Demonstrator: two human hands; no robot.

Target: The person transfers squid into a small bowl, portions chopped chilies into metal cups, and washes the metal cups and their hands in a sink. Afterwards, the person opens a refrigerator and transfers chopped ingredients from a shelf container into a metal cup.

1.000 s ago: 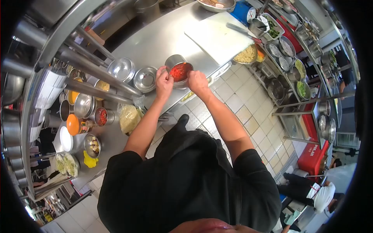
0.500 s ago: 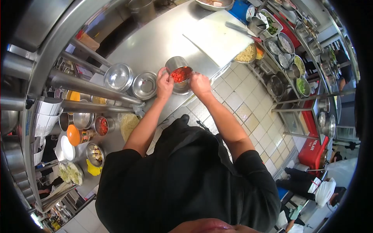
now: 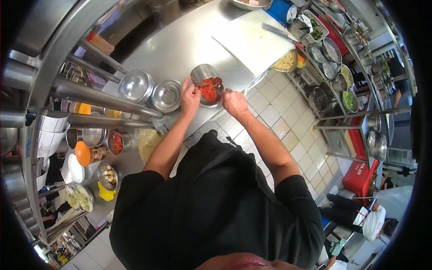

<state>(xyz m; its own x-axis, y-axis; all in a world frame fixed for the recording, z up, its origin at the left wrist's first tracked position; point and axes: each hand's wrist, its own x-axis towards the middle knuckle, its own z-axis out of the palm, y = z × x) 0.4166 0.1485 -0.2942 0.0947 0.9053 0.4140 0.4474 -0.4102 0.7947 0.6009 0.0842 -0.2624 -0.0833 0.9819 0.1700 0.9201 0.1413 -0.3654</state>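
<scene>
Red food (image 3: 208,93) has slid lower since half a second ago, at the mouth of the tipped pot (image 3: 204,72), over the bowl (image 3: 211,105).
Left hand (image 3: 190,100) is clamped at the pot's left side; right hand (image 3: 235,103), apart from it, is curled tight by the right edge, its grip hidden. Two dishes (image 3: 166,96) stand left on the counter (image 3: 180,49); a knife (image 3: 282,33) lies on the board (image 3: 247,45).

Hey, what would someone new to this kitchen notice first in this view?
Probably the bright red chopped food between the left hand and right hand, at the mouth of a tilted metal pot. Next, the white board farther along the metal counter, with a knife on it. The red POLAR box also stands out, at lower right.
</scene>
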